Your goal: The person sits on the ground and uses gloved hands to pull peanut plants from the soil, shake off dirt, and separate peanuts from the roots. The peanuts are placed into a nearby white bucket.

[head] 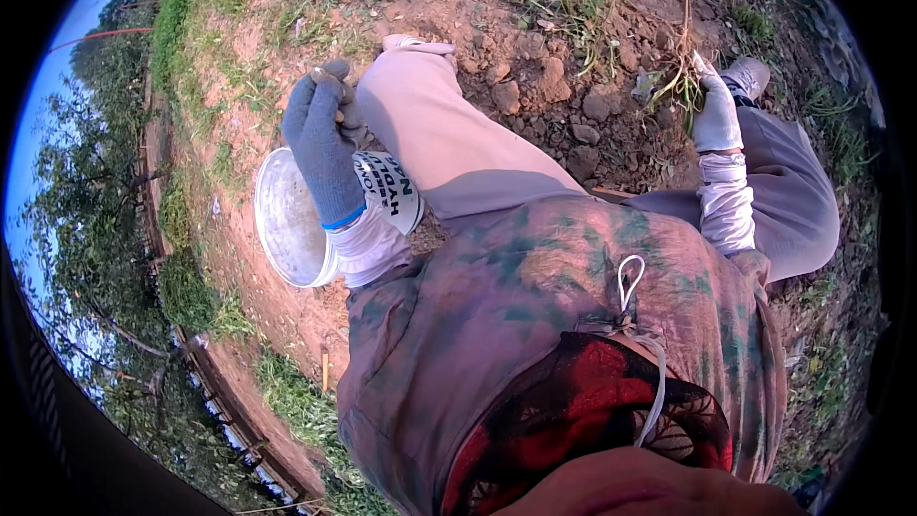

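My left hand [326, 136], in a grey knit glove with a blue cuff edge, is raised over my left leg. Its fingers are curled around a few small tan pods, possibly peanuts, partly hidden by the glove. Beneath and beside that forearm is a white plastic bucket [290, 222] bearing printed lettering; its visible inside is pale and smeared. On the other side, my right hand [716, 111], in a whitish glove, grips an uprooted plant [680, 79]. Its thin brown root points away from me, and its green-yellow stems hang around the fingers.
Broken reddish soil clods [551, 86] lie between my spread legs. Pulled, wilting plants [584, 21] lie on the ground ahead. Grass and weeds [301, 29] grow at the left, with trees [86, 193] beyond. A small yellow stick [324, 371] stands near my left side.
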The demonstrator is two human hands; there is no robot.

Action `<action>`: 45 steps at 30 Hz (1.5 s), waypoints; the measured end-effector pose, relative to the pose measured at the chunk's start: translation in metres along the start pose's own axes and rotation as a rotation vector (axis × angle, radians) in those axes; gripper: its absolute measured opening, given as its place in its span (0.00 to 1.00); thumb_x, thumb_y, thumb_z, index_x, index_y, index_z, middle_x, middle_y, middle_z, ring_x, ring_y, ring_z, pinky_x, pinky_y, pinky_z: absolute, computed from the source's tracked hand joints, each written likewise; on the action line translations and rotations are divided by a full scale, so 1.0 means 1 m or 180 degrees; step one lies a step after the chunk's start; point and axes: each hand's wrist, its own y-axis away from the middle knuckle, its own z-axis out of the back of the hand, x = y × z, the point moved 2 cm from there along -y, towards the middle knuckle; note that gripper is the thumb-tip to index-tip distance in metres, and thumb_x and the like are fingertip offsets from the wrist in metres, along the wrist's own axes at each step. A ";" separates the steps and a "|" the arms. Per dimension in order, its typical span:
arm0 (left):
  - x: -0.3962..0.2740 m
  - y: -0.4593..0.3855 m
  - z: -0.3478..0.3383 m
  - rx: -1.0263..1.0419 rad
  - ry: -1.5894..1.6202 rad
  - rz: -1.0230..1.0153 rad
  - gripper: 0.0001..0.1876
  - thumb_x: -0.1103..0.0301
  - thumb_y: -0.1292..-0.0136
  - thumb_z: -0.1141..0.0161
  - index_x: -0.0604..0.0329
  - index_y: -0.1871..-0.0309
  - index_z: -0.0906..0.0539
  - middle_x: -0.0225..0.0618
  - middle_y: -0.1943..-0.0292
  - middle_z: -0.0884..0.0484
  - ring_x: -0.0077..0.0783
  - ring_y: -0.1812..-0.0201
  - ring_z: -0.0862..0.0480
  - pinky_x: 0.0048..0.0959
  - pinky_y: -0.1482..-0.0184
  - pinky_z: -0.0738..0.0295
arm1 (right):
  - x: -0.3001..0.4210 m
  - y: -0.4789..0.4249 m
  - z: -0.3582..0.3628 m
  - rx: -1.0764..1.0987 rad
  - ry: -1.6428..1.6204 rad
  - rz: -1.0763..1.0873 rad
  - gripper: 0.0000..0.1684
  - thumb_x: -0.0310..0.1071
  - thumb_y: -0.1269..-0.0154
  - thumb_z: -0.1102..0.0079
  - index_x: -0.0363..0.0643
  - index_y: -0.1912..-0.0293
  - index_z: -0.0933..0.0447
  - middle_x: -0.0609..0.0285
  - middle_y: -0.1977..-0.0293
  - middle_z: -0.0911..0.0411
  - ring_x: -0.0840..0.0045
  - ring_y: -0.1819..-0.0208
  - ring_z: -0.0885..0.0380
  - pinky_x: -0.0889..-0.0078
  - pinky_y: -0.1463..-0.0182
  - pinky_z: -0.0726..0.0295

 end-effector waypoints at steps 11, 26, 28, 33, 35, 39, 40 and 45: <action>0.091 0.032 0.245 -0.1495 -0.3692 -0.0220 0.12 0.66 0.40 0.36 0.65 0.58 0.13 0.36 0.69 0.13 0.26 0.66 0.16 0.26 0.59 0.22 | -0.023 -0.014 0.035 0.0216 0.0005 -0.0446 0.20 0.34 0.22 0.56 0.43 0.37 0.26 0.60 0.50 0.18 0.73 0.56 0.17 0.70 0.57 0.15; 0.026 -0.025 -0.071 0.1724 -0.1745 -0.0984 0.12 0.64 0.33 0.38 0.63 0.55 0.15 0.35 0.67 0.15 0.28 0.63 0.16 0.27 0.58 0.22 | -0.020 0.052 -0.032 0.0592 -0.1635 -0.0734 0.17 0.42 0.25 0.48 0.38 0.49 0.24 0.52 0.55 0.19 0.60 0.54 0.20 0.57 0.49 0.17; 0.053 -0.034 -0.121 0.2310 -0.1996 -0.1596 0.12 0.63 0.34 0.37 0.62 0.54 0.15 0.37 0.63 0.14 0.32 0.62 0.15 0.28 0.56 0.21 | -0.026 0.042 -0.022 0.1637 -0.2002 -0.0824 0.19 0.45 0.26 0.47 0.40 0.49 0.23 0.52 0.56 0.18 0.59 0.57 0.18 0.51 0.52 0.16; 0.149 -0.022 -0.185 0.2926 -0.0972 -0.0040 0.11 0.66 0.35 0.36 0.59 0.53 0.14 0.41 0.59 0.14 0.36 0.55 0.14 0.30 0.51 0.22 | -0.044 0.030 -0.007 0.1628 -0.1989 -0.0762 0.21 0.42 0.24 0.50 0.37 0.44 0.24 0.50 0.55 0.17 0.56 0.54 0.17 0.42 0.47 0.16; 0.166 -0.017 -0.203 0.2870 -0.0838 -0.0382 0.13 0.66 0.37 0.33 0.60 0.52 0.15 0.40 0.58 0.14 0.35 0.53 0.15 0.30 0.50 0.22 | -0.052 0.019 -0.006 0.2330 -0.2091 -0.0790 0.21 0.41 0.24 0.50 0.36 0.42 0.25 0.50 0.53 0.17 0.57 0.53 0.17 0.42 0.46 0.17; 0.146 -0.007 -0.216 0.3090 -0.0510 -0.0949 0.15 0.69 0.38 0.33 0.61 0.48 0.17 0.36 0.54 0.17 0.31 0.52 0.16 0.28 0.48 0.22 | -0.056 0.022 -0.022 0.1436 -0.1347 -0.0802 0.23 0.46 0.22 0.53 0.37 0.41 0.26 0.49 0.54 0.17 0.57 0.56 0.15 0.47 0.50 0.14; 0.136 -0.006 -0.217 0.3226 -0.0573 -0.0916 0.16 0.73 0.37 0.35 0.63 0.46 0.18 0.35 0.52 0.18 0.29 0.51 0.17 0.27 0.47 0.22 | -0.056 0.022 -0.028 0.1325 -0.1315 -0.0904 0.18 0.40 0.22 0.54 0.37 0.45 0.25 0.54 0.55 0.18 0.64 0.58 0.18 0.51 0.47 0.17; 0.132 0.003 -0.230 0.3485 -0.0472 -0.0489 0.18 0.79 0.35 0.38 0.64 0.42 0.21 0.34 0.48 0.20 0.28 0.50 0.17 0.28 0.47 0.20 | -0.062 0.022 -0.026 0.0910 -0.0792 -0.1131 0.21 0.46 0.21 0.52 0.41 0.43 0.23 0.58 0.56 0.16 0.70 0.59 0.15 0.61 0.52 0.13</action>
